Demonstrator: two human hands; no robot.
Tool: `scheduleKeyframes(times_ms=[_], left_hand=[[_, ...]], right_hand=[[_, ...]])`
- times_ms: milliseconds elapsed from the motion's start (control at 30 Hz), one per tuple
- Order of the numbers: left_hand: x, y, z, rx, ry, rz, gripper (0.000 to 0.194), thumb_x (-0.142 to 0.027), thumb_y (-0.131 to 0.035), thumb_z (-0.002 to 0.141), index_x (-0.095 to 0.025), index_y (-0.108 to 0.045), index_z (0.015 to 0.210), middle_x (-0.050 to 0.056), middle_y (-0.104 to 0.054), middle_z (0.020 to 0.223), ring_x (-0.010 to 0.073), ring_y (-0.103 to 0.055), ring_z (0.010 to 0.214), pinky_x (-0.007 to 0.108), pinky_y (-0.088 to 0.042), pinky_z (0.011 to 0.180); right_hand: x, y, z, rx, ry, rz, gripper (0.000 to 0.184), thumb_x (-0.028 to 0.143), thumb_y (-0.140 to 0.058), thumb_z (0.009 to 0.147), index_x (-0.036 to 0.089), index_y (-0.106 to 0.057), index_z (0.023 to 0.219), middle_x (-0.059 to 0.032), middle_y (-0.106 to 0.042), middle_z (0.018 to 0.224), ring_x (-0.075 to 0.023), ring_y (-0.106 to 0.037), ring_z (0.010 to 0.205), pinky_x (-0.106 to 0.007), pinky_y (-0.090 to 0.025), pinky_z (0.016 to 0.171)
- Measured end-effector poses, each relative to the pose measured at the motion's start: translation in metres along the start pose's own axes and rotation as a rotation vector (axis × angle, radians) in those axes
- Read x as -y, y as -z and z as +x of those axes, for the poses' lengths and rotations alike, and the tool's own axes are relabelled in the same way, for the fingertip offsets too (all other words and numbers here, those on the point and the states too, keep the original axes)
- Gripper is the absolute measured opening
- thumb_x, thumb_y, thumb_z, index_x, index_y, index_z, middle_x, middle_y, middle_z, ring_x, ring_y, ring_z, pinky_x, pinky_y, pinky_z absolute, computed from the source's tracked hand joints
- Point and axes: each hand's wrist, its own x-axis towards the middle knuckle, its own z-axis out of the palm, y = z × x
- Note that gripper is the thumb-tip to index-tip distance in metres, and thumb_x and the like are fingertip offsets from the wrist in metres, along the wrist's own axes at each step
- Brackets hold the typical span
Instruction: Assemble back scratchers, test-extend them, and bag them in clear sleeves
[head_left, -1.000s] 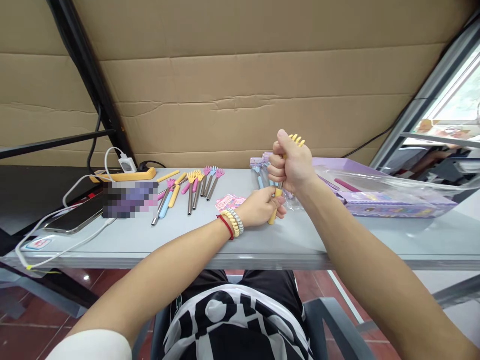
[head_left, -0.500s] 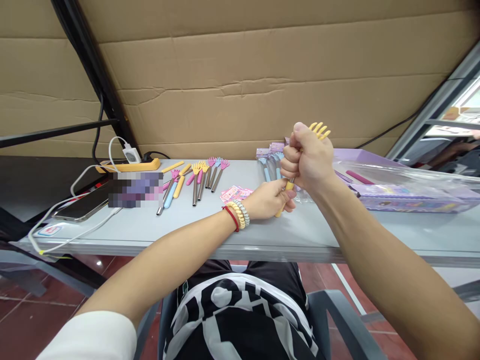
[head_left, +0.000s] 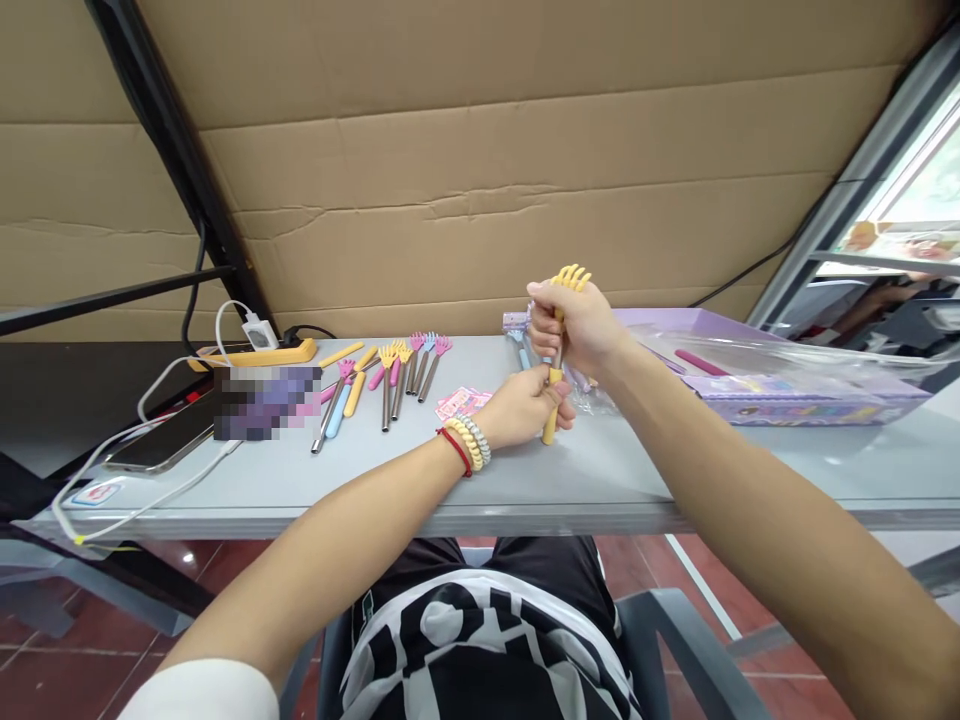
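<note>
In front of me a yellow back scratcher (head_left: 550,428) stands nearly upright over the table. My left hand (head_left: 525,408) is closed around its yellow handle, whose lower end shows beneath my fingers. Higher up, my right hand (head_left: 581,325) is wrapped round the metal rod just below the yellow claw head, which sticks out above my fist. Left of my hands lie several claw heads on metal rods (head_left: 387,405) in yellow, pink and blue, with loose handles (head_left: 354,394) beside them. Blue back scratchers (head_left: 520,350) in clear packaging lie behind my hands, partly hidden. Pink cards (head_left: 460,402) are near my left wrist.
On the right sits a purple box (head_left: 795,410) with clear plastic wrap and a magenta handle inside. A yellow power strip (head_left: 296,352), white cables and a phone (head_left: 161,443) occupy the left end. A cardboard wall (head_left: 480,150) rises behind the table.
My right hand has come down and left, and the back scratcher is more upright. My left hand still grips the handle. The camera view has shifted slightly.
</note>
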Motion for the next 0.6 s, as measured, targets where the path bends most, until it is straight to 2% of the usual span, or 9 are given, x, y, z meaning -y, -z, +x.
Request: scheduleKeyframes(times_ms=[100, 167, 267, 333, 467, 600], left_hand=[[-0.011, 0.008, 0.001, -0.034, -0.067, 0.053, 0.015, -0.029, -0.042, 0.095, -0.017, -0.042, 0.085, -0.001, -0.058, 0.068, 0.0089, -0.059, 0.055, 0.023, -0.049, 0.055], [-0.022, 0.019, 0.001, -0.07, -0.134, 0.153, 0.017, -0.032, -0.043, 0.094, -0.017, -0.043, 0.085, -0.003, -0.055, 0.066, 0.0062, -0.051, 0.047, 0.019, -0.042, 0.049], [-0.037, 0.042, -0.001, -0.138, -0.24, 0.445, 0.022, -0.032, -0.043, 0.092, -0.015, -0.052, 0.081, -0.002, -0.052, 0.062, 0.0063, -0.046, 0.048, 0.021, -0.038, 0.052], [-0.042, 0.06, -0.004, -0.13, -0.317, 0.718, 0.026, -0.033, -0.044, 0.091, -0.015, -0.058, 0.079, -0.002, -0.054, 0.063, 0.0082, -0.048, 0.055, 0.022, -0.036, 0.055], [-0.036, 0.099, -0.017, -0.22, -0.348, 1.119, 0.033, -0.043, -0.041, 0.091, -0.017, -0.061, 0.091, -0.002, -0.056, 0.064, 0.0114, -0.048, 0.058, 0.023, -0.032, 0.058], [-0.021, 0.136, -0.032, -0.358, -0.31, 1.221, 0.035, -0.043, -0.035, 0.093, -0.02, -0.059, 0.104, -0.001, -0.059, 0.072, 0.0136, -0.051, 0.064, 0.023, -0.033, 0.062]], right_hand=[[0.002, 0.011, 0.002, -0.012, 0.111, -0.192, 0.033, 0.029, -0.071, 0.069, 0.019, -0.042, 0.056, 0.0033, -0.045, 0.047, -0.0075, -0.042, 0.042, -0.023, -0.037, 0.042], [0.001, 0.018, 0.003, 0.004, 0.144, -0.325, 0.027, 0.031, -0.073, 0.069, 0.017, -0.051, 0.06, 0.0011, -0.052, 0.052, -0.0087, -0.048, 0.047, -0.023, -0.04, 0.046], [-0.006, 0.023, 0.004, 0.143, 0.168, -0.491, 0.027, 0.04, -0.07, 0.073, 0.016, -0.059, 0.067, 0.0006, -0.054, 0.054, -0.0092, -0.049, 0.048, -0.022, -0.039, 0.046], [-0.014, 0.023, 0.007, 0.233, 0.174, -0.549, 0.032, 0.047, -0.066, 0.075, 0.016, -0.062, 0.073, 0.0005, -0.056, 0.056, -0.0093, -0.049, 0.048, -0.022, -0.038, 0.045], [-0.036, 0.023, 0.015, 0.297, 0.07, -0.665, 0.037, 0.053, -0.062, 0.076, 0.017, -0.065, 0.078, -0.0018, -0.063, 0.066, -0.009, -0.05, 0.051, -0.022, -0.037, 0.047], [-0.063, 0.036, 0.017, 0.227, 0.092, -0.819, 0.034, 0.05, -0.059, 0.078, 0.016, -0.064, 0.076, -0.0013, -0.062, 0.062, -0.0106, -0.049, 0.052, -0.023, -0.036, 0.051]])
